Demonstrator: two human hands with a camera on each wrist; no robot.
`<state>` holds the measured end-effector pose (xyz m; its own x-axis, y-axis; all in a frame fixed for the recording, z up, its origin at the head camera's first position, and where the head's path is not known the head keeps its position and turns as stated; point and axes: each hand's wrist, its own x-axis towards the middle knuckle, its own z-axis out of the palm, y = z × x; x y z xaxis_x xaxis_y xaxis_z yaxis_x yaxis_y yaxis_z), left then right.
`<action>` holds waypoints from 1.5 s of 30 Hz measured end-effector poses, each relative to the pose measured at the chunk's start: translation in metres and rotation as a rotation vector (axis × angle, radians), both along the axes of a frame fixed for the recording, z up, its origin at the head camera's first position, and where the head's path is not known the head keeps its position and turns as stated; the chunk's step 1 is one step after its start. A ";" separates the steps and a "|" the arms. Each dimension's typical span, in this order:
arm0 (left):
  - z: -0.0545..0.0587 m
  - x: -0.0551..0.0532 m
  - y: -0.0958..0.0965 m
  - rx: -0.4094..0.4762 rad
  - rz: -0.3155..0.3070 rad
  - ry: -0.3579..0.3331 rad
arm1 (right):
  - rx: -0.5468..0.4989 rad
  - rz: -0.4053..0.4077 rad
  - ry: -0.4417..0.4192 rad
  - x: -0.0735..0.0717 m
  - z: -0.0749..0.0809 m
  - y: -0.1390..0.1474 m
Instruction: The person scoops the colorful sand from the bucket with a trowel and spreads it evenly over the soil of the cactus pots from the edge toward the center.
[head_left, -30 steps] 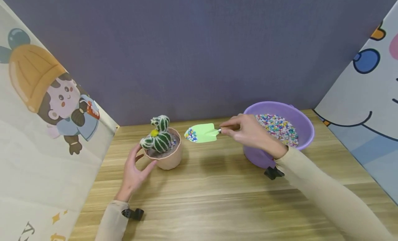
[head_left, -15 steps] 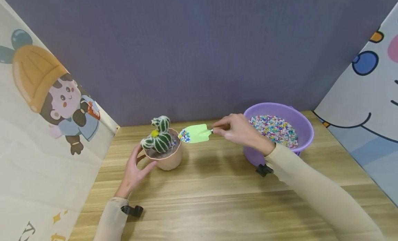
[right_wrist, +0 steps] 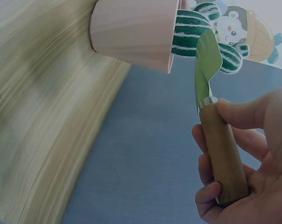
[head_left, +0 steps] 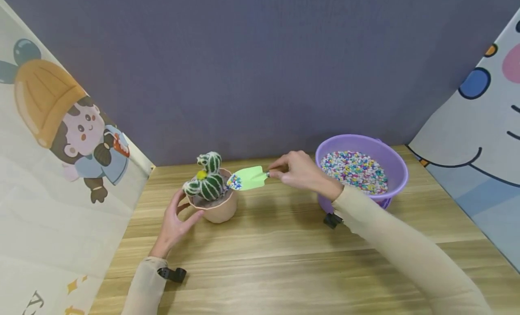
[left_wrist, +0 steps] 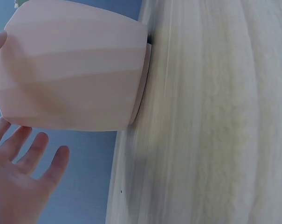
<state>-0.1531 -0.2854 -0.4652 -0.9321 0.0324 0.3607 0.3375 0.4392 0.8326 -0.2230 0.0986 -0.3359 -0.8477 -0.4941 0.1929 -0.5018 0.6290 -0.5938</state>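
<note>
A peach flowerpot (head_left: 219,211) holds a knitted-looking cactus (head_left: 211,186) with a yellow flower, set in grey filling. My left hand (head_left: 172,227) spans the pot's left side, its thumb at the near rim; in the left wrist view, fingertips of that hand (left_wrist: 19,175) touch the pot wall (left_wrist: 75,70) while other fingers stand off it. My right hand (head_left: 298,173) grips the wooden handle (right_wrist: 222,154) of a light green trowel (head_left: 253,177). Small colourful beads (head_left: 234,182) lie on the trowel's tip, which is over the pot's right rim, beside the cactus.
A purple bucket (head_left: 396,182) of multicoloured beads (head_left: 357,170) stands at the right, partly behind my right forearm. The wood-grain table (head_left: 260,261) meets a dark blue-grey panel (head_left: 260,80) at the back. Printed cartoon panels flank both sides.
My right hand has carried the trowel leftward, from beside the pot to over its right rim. The beads stay on its tip. My left hand has hardly moved.
</note>
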 end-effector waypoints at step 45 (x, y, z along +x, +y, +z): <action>0.006 -0.004 -0.003 0.009 0.070 0.041 | 0.182 0.049 0.178 -0.005 0.005 -0.040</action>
<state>-0.1568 -0.2886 -0.4592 -0.9163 -0.0360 0.3989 0.3402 0.4555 0.8227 -0.2285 0.0585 -0.3310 -0.7825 -0.5740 0.2414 -0.6209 0.6897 -0.3727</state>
